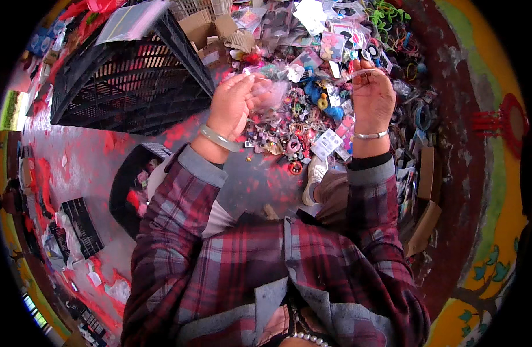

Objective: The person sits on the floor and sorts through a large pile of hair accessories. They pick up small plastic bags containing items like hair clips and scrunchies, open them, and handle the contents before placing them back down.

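My left hand (234, 104) is raised over the floor and closed on a small clear plastic bag (273, 92). A pale green bangle (218, 139) sits on that wrist. My right hand (371, 95) is up at the same height, its fingers pinching a thin clear strip or wrapper (358, 73); a thin silver bracelet (371, 135) circles its wrist. Both hands hover above a heap of small colourful accessories and packets (303, 115) spread on the floor. Both sleeves are red-and-grey plaid.
A large black plastic crate (127, 81) stands to the left, a round black basket (130, 185) lies by my left knee. Cardboard boxes (211, 32) sit at the back, flat cardboard pieces (425, 225) to the right. My white shoe (315, 176) rests beside the heap.
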Available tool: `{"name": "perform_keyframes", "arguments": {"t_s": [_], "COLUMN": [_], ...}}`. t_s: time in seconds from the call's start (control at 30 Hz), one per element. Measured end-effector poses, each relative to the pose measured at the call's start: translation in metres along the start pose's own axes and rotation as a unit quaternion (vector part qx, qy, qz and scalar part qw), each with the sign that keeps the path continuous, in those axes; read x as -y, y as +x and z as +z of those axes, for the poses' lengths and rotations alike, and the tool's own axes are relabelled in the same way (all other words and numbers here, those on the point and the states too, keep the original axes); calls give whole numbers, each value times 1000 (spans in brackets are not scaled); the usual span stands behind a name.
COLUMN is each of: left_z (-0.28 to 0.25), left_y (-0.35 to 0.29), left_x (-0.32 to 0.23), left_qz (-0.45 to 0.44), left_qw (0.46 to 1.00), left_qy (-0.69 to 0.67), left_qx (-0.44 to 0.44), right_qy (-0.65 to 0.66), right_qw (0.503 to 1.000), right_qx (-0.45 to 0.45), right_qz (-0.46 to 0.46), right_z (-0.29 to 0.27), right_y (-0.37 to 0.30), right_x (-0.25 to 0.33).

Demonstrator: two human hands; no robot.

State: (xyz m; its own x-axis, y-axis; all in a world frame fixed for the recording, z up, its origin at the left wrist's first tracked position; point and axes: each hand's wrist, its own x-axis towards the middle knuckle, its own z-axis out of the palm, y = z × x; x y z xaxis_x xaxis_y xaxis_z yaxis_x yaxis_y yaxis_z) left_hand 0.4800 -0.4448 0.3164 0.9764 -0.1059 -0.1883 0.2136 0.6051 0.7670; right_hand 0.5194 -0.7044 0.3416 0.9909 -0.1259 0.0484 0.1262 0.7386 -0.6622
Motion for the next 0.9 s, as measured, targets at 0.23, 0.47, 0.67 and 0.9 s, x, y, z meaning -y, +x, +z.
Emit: {"name": "perform_keyframes", "arguments": {"t_s": [0.23,0.47,0.67,0.9], "left_z": [-9,-6,-5,1], "left_y": [5,2,1,-2], "left_x": [-13,-13,-13,-15], "left_qz": [55,42,36,26], "left_qw": [997,999,999,999], "left_qy": [11,18,23,27], "left_qx": [-52,-27,-18,-1], "right_qy": [-331,-593,-599,-564], "right_qw": [856,608,636,784], "right_qx": [374,520,469,118], "right_qz": [133,94,131,229], "right_z": [33,58,50,44], "right_y": [-33,-65,-63,-37], "right_x": [-4,-39,-45,-27]}}
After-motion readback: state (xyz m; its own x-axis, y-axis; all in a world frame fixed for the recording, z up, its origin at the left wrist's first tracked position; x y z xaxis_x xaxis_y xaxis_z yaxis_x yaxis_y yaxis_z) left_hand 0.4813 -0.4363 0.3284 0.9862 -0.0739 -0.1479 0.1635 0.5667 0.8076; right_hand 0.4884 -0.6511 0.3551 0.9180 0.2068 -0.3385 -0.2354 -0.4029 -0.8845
